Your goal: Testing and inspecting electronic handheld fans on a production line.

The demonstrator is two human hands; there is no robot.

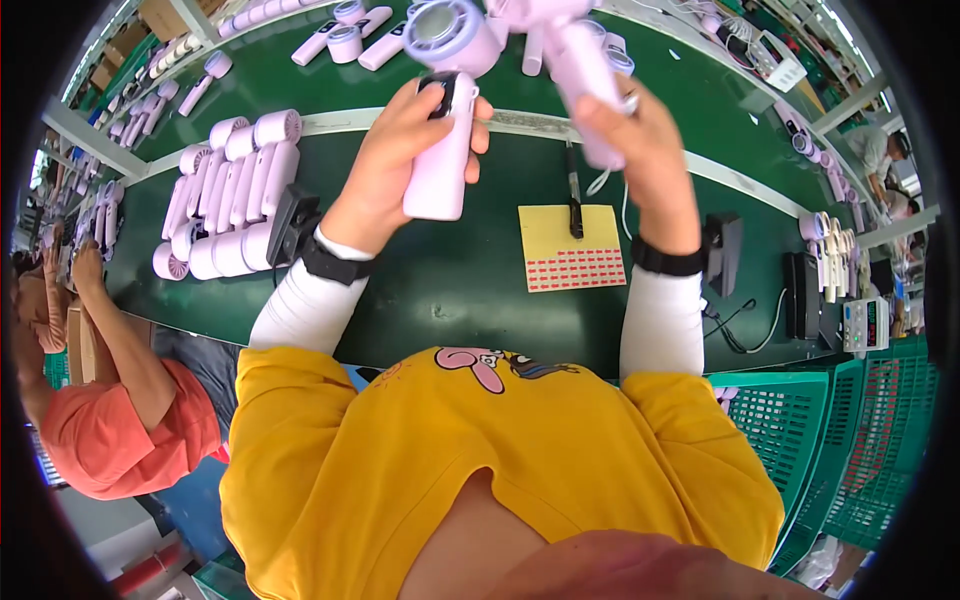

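My left hand [390,140] grips a pale pink handheld fan [440,178] upright by its handle, the thumb on the dark panel below its round head. A second pink handheld fan [580,65] is in my right hand [645,150], fingers wrapped round its handle; it is smeared by motion and its head is partly cut off by the top edge. A thin white loop hangs at the lower end of that fan. Both fans are held above the dark green table [440,290]. Below my right hand lies a yellow sheet [545,235] with rows of red stickers, and a black pen [575,205] rests on it.
Several pink fans [235,190] lie stacked at the left, beside a black stand [293,225]. More fans [345,42] lie along the far green belt. A black device [722,255] and cable stand right. Green crates [775,430] sit at lower right. A person in red [130,420] works at left.
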